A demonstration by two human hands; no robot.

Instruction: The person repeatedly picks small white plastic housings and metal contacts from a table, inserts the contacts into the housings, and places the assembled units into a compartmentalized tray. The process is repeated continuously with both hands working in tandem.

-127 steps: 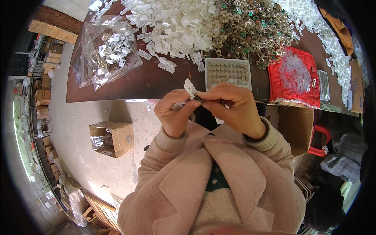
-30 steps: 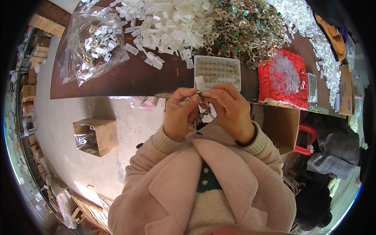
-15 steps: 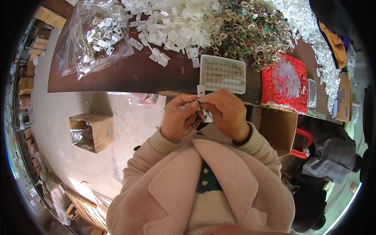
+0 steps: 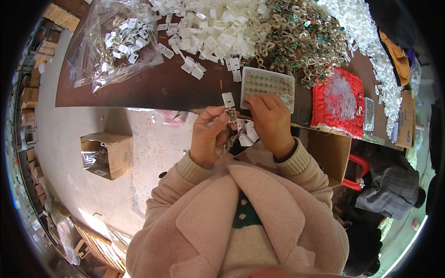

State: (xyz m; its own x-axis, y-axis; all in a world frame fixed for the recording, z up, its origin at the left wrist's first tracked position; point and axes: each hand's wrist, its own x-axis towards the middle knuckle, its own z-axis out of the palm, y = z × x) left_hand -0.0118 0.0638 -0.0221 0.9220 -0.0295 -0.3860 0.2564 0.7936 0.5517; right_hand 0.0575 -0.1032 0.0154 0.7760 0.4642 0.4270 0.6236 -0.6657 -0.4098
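In my left hand (image 4: pixel 211 134), thumb and fingers grip a small white plastic case (image 4: pixel 227 100). Its flap stands up, and a compartment with small metallic parts shows below. Thin clear-beige cords (image 4: pixel 225 147) and more white cases (image 4: pixel 249 133) hang beside and under this hand. My right hand (image 4: pixel 269 121) reaches the near left corner of a shallow white tray (image 4: pixel 292 95), its fingers pinched together. Rows of small round metallic discs fill the tray. Whatever sits between those fingertips is hidden.
Behind the tray lie heaps of white plastic pieces (image 4: pixel 218 34) and corded circuit parts (image 4: pixel 301 39). A clear bag (image 4: pixel 85 69) is at left. Red cloth (image 4: pixel 320 109) holds clear plastic bits. Cardboard boxes (image 4: pixel 121 155) stand on the floor and under the table.
My hands have separated. The right one has moved up to the tray's corner, while the left keeps the white case, now tilted with its compartment showing.
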